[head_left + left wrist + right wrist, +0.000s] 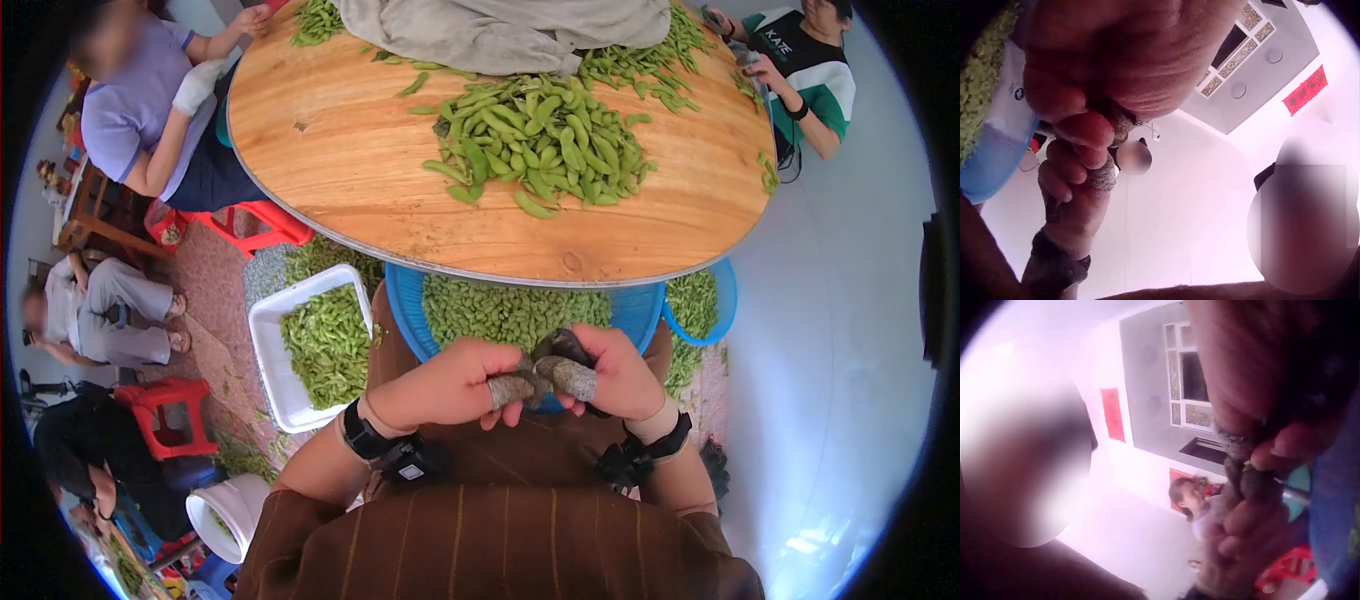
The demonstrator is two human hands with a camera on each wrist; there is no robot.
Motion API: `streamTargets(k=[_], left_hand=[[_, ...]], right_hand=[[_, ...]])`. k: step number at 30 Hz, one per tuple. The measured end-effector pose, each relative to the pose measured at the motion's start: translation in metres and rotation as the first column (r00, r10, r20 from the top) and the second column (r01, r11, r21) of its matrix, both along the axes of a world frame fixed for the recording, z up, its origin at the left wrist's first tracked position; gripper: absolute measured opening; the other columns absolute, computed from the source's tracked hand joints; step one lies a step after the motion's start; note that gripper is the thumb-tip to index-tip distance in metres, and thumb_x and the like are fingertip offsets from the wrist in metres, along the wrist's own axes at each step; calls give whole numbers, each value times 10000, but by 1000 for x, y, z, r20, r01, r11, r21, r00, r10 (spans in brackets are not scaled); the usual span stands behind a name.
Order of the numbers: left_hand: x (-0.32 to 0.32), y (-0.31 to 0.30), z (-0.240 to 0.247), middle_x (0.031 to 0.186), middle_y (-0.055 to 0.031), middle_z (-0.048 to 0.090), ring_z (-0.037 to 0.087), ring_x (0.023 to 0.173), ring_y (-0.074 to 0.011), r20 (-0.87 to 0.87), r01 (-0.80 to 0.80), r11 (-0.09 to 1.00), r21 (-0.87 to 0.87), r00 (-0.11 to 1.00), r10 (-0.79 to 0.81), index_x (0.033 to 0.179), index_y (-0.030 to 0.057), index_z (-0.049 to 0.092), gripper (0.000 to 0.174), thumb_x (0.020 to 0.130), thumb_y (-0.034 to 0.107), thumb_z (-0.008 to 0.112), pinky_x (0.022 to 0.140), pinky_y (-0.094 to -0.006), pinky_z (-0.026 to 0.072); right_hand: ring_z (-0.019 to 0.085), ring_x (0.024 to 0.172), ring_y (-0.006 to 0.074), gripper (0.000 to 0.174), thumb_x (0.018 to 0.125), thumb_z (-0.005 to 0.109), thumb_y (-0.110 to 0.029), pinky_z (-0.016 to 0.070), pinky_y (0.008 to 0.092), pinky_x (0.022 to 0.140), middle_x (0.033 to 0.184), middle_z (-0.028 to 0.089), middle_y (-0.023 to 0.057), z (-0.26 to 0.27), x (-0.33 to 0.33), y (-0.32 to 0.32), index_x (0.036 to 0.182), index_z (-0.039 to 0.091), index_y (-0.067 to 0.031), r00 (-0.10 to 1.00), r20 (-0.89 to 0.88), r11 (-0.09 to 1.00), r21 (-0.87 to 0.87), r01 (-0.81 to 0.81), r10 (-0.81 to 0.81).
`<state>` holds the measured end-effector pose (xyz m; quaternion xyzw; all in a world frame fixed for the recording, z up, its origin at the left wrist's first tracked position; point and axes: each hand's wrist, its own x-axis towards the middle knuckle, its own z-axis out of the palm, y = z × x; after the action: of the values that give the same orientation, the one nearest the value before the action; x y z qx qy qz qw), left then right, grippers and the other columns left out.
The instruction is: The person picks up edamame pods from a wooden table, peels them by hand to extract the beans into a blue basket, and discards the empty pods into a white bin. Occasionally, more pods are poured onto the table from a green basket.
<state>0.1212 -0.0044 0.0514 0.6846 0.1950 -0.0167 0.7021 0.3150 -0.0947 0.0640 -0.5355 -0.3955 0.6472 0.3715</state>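
Note:
My left hand [450, 385] and right hand [618, 375] meet fingertip to fingertip in front of my lap. Grey wraps cover both thumbs, and dark covers show on other fingertips. Both sets of fingers are curled. Between them, a small yellow-green piece [1247, 466] shows in the right wrist view, pinched and mostly hidden, too small to tell its kind. Just beyond the hands, a large blue basin [403, 312] contains shelled green beans [510, 312]. The left wrist view also shows the curled fingers close together.
Green bean pods [550, 145] are heaped on the round wooden table [340, 190], behind them a grey cloth [490, 35]. A white tub [262, 345] of pods stands left, a smaller blue basket [733, 300] right. People [150, 115] sit around; a red stool [185, 400] is at left.

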Motion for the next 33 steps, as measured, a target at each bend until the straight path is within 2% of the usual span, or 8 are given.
streamTargets(k=[6, 11, 15, 19, 22, 25, 30, 33], left_hand=[[-13, 6, -18, 702, -11, 623, 543, 552, -60, 39, -222, 962, -161, 972, 231, 876, 34, 586, 134, 924, 118, 493, 495, -213, 447], [-71, 15, -23, 710, -149, 620, 609, 641, -312, -166, -153, 594, 790, 879, 447, 821, 11, 592, 101, 827, 109, 571, 588, -386, 482], [-109, 8, -36, 755, -188, 616, 587, 691, -389, -393, 65, 435, 898, 563, 727, 829, 13, 594, 122, 816, 134, 595, 621, -444, 474], [-76, 2, -22, 819, -162, 642, 620, 690, -324, -33, -305, 416, 857, 773, 634, 896, 13, 609, 112, 840, 105, 578, 627, -376, 493], [-28, 7, -12, 825, -109, 653, 643, 711, -184, 225, -507, 611, 608, 848, 480, 1038, -5, 586, 180, 887, 67, 519, 616, -291, 495], [10, 4, -6, 849, -86, 646, 636, 704, -140, 329, -543, 769, 336, 833, 445, 1097, -15, 551, 214, 934, 89, 461, 587, -268, 494], [36, -1, -15, 894, -62, 633, 637, 703, -142, 225, -557, 821, -124, 791, 570, 1110, 3, 548, 219, 965, 113, 426, 564, -238, 490], [40, -3, -8, 876, -47, 621, 624, 688, -128, 164, -612, 739, -283, 728, 666, 1099, 16, 559, 200, 959, 106, 449, 551, -222, 476]], right_hand=[[590, 631, 319, 209, 765, 675, -139, 463, 369, 556, 706, 578, 159, -3, 4, 16, 871, 558, -2, 661, 750, 884, 328, -332, -30], [584, 750, 385, 192, 726, 633, -71, 469, 444, 616, 794, 585, 164, 13, -3, 48, 888, 546, -16, 451, 784, 783, 570, -249, -427], [598, 771, 381, 286, 720, 607, -38, 488, 447, 638, 874, 596, 170, -4, -4, 84, 996, 532, -18, 243, 822, 782, 567, -257, -515], [595, 761, 393, 244, 736, 614, -38, 493, 426, 635, 854, 612, 176, -9, 0, 85, 973, 554, -25, 273, 811, 785, 577, -225, -518], [615, 642, 284, 194, 790, 625, -61, 478, 352, 559, 757, 621, 120, -5, 0, 73, 976, 580, -26, 580, 614, 725, 686, -56, -535], [469, 542, 32, 200, 858, 611, -96, 378, 206, 471, 678, 544, -27, 11, -7, 46, 1050, 601, -39, 961, 79, 949, 196, 247, -266], [500, 570, 57, 195, 856, 579, -77, 406, 220, 505, 698, 564, -16, -4, 0, 26, 1045, 595, -32, 958, 20, 931, 241, 274, -287], [607, 688, 164, 259, 827, 600, -92, 471, 288, 624, 745, 617, 72, -4, 2, 21, 1060, 559, 13, 895, 356, 920, 370, 129, -269]])
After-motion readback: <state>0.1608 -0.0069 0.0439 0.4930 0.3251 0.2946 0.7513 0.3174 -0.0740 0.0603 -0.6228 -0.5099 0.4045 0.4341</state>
